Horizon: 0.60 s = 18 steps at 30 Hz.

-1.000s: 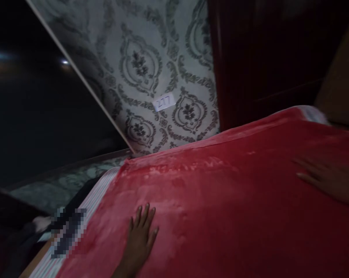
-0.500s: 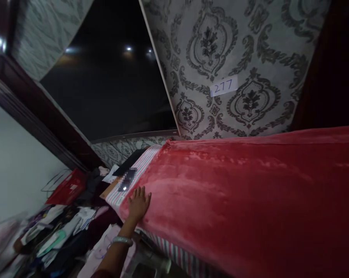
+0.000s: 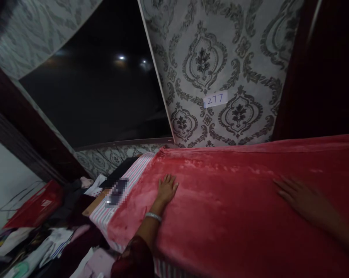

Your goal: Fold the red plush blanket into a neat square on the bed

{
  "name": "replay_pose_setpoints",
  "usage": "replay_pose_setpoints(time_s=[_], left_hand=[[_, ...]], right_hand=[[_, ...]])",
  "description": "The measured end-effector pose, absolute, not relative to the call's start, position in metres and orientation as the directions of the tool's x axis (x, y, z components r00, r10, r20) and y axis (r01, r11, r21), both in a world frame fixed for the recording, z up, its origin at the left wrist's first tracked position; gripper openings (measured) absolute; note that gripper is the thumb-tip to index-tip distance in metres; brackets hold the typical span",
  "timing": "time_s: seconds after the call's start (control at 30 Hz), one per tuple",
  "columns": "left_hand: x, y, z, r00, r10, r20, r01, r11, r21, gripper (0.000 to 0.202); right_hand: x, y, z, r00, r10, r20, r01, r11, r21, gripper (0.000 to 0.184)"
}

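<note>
A red plush blanket [image 3: 209, 216] lies spread over a long surface, with a striped cloth [image 3: 138, 172] showing from under its left end and along the front edge. My left hand [image 3: 166, 189], a bracelet on its wrist, rests flat on the blanket left of the middle, fingers stretched. Farther right, my right hand [image 3: 304, 199] is over the blanket with its fingers out, in dim light; whether it presses on the cloth I cannot tell. Neither hand holds anything. The blanket's surface has faint streaks and a ridge along the wall side.
A dark pixelated object [image 3: 117, 192] lies on the striped cloth. Heaped clothes [image 3: 43, 247] and a red bag [image 3: 36, 204] are at lower left. A large black screen [image 3: 104, 88] stands against the patterned wall, beside a paper label [image 3: 215, 99] reading 277.
My left hand has slid right and away from the blanket's left edge. My right hand has come into view at the right. The camera view has shifted slightly.
</note>
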State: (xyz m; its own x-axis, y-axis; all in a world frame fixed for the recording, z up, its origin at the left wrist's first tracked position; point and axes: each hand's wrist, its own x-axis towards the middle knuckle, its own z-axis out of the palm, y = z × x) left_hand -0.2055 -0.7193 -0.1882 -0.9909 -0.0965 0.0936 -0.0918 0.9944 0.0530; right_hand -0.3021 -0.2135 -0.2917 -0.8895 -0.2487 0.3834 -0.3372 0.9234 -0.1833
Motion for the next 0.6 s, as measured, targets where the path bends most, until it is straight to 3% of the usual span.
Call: replay_pose_setpoints(time_s=[0.2, 0.33, 0.6], left_hand=[[-0.21, -0.728, -0.206, -0.953, -0.195, 0.233, -0.209, 0.977, -0.039, 0.053], [-0.213, -0.747, -0.201, -0.952, -0.253, 0.169, -0.268, 0.961, -0.071, 0.056], [-0.201, -0.823, -0.174, -0.817, -0.57, 0.087, -0.571, 0.821, 0.006, 0.059]], right_hand=[[-0.294, -0.215, -0.291, -0.914, -0.222, 0.34, -0.284, 0.948, -0.144, 0.069], [-0.287, -0.22, -0.276, -0.933, -0.198, 0.301, -0.256, 0.953, -0.164, 0.066], [-0.28, -0.224, -0.262, -0.952, -0.2, 0.232, -0.238, 0.96, -0.15, 0.066]])
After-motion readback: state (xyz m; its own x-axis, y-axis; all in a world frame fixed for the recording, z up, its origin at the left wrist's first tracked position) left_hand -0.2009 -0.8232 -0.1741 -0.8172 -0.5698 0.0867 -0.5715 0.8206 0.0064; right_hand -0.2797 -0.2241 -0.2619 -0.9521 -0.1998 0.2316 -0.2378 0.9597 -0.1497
